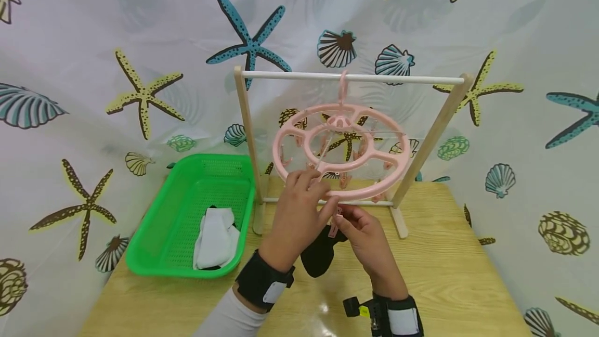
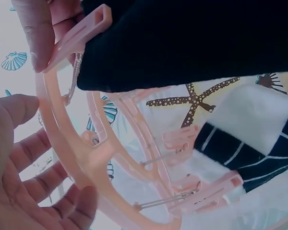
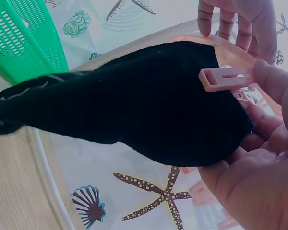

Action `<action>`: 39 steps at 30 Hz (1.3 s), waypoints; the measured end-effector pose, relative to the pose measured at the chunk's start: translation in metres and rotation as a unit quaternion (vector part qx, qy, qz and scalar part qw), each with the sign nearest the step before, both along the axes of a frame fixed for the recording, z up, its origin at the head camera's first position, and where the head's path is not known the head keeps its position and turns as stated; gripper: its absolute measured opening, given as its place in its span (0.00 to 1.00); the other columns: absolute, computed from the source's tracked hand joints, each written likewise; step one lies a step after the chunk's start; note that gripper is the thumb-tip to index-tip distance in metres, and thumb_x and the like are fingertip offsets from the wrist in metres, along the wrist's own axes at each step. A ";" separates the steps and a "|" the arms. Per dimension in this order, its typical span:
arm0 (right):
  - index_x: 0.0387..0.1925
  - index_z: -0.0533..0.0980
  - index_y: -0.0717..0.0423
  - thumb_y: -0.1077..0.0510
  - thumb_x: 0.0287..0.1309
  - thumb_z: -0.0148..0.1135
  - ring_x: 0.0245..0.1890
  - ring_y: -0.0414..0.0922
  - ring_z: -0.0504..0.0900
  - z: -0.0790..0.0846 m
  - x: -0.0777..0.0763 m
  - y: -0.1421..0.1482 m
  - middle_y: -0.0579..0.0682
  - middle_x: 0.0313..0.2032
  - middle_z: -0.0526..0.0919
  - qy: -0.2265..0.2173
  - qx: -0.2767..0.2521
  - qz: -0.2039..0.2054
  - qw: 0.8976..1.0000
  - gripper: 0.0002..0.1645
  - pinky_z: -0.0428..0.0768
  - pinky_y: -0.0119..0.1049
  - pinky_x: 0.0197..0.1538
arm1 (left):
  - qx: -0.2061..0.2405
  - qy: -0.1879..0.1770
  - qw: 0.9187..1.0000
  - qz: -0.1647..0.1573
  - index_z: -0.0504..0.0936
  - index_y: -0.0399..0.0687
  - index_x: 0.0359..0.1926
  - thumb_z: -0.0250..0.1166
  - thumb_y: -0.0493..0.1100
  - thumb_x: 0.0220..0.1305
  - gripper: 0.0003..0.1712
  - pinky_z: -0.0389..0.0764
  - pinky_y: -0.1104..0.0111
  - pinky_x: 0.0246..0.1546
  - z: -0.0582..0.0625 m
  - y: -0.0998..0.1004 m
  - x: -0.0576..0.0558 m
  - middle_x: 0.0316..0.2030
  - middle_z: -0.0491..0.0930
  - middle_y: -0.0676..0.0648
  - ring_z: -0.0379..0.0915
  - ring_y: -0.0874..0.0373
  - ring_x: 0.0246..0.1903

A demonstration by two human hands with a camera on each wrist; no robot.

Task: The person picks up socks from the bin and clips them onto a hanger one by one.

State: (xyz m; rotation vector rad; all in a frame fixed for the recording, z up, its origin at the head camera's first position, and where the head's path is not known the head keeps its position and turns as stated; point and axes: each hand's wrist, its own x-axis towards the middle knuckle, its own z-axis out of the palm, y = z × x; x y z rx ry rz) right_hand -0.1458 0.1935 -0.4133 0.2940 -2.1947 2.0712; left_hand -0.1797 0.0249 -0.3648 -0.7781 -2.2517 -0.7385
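A pink oval clip hanger (image 1: 390,183) hangs by its hook from a rack. My left hand (image 1: 301,207) holds the hanger's near rim, with the thumb on one side and fingers on the other in the left wrist view. Just below the rim, my right hand (image 1: 367,238) pinches a pink clothespin (image 3: 228,79) between thumb and fingers. The clothespin lies over the edge of a black sock (image 3: 134,105), which hangs down; some right fingers are behind the cloth. A black-and-white checked sock (image 2: 252,124) is beside another pink clip (image 2: 213,194).
The rack's white top rail (image 1: 398,79) spans two wooden posts. To the left stands a green basket (image 1: 154,222) with folded white-and-black cloth (image 1: 216,238) inside. Several more clips dangle under the hanger. A shell-patterned sheet (image 1: 187,40) hangs behind the wooden table (image 1: 449,264).
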 end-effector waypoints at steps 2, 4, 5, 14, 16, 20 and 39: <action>0.58 0.73 0.70 0.62 0.70 0.57 0.37 0.44 0.80 0.000 0.000 -0.001 0.65 0.45 0.78 -0.004 0.002 0.001 1.000 0.20 0.81 0.38 0.43 | 0.003 -0.007 1.000 0.005 0.86 0.47 0.39 0.71 0.47 0.63 0.09 0.74 0.55 0.56 -0.001 -0.001 0.000 0.50 0.79 0.41 0.70 0.44 0.53; 0.59 0.73 0.70 0.62 0.70 0.57 0.39 0.44 0.80 0.000 0.000 -0.002 0.65 0.47 0.78 -0.009 -0.001 -0.003 1.000 0.20 0.81 0.37 0.44 | 0.007 -0.015 1.000 0.006 0.86 0.47 0.39 0.71 0.47 0.63 0.09 0.73 0.55 0.57 -0.002 -0.002 0.000 0.51 0.79 0.41 0.70 0.44 0.53; 0.59 0.73 0.69 0.62 0.70 0.57 0.39 0.44 0.80 0.000 0.000 -0.003 0.66 0.47 0.78 -0.014 -0.004 -0.006 1.000 0.20 0.81 0.37 0.44 | 0.009 -0.017 1.000 0.006 0.86 0.47 0.39 0.71 0.47 0.63 0.09 0.73 0.55 0.57 -0.002 -0.002 0.000 0.51 0.79 0.41 0.70 0.44 0.53; 0.60 0.74 0.67 0.63 0.69 0.59 0.42 0.45 0.81 0.000 -0.001 -0.004 0.61 0.50 0.78 -0.031 0.011 -0.030 0.999 0.21 0.79 0.36 0.46 | 0.022 -0.034 0.999 -0.001 0.86 0.45 0.42 0.70 0.47 0.64 0.12 0.73 0.56 0.55 -0.001 -0.001 0.001 0.43 0.81 0.45 0.71 0.46 0.50; 0.60 0.74 0.66 0.64 0.69 0.59 0.45 0.45 0.81 0.000 -0.001 -0.004 0.60 0.54 0.77 -0.029 0.020 -0.034 0.999 0.21 0.78 0.34 0.49 | 0.027 -0.035 0.999 -0.001 0.86 0.44 0.42 0.71 0.49 0.63 0.14 0.73 0.57 0.55 -0.001 -0.002 0.000 0.41 0.80 0.47 0.71 0.47 0.49; 0.60 0.73 0.67 0.65 0.69 0.58 0.47 0.44 0.80 0.000 0.000 -0.002 0.62 0.55 0.76 -0.031 0.025 -0.040 0.998 0.21 0.77 0.31 0.51 | 0.032 -0.033 0.999 0.002 0.85 0.45 0.41 0.73 0.52 0.60 0.16 0.73 0.57 0.55 -0.003 -0.004 -0.003 0.39 0.81 0.48 0.72 0.47 0.48; 0.53 0.77 0.68 0.65 0.69 0.57 0.44 0.42 0.82 0.006 0.027 0.018 0.55 0.45 0.82 0.025 0.048 -0.137 0.989 0.15 0.78 0.29 0.51 | 0.063 0.013 0.998 -0.021 0.84 0.40 0.35 0.77 0.49 0.55 0.17 0.72 0.54 0.54 -0.006 -0.023 -0.016 0.38 0.83 0.45 0.73 0.46 0.47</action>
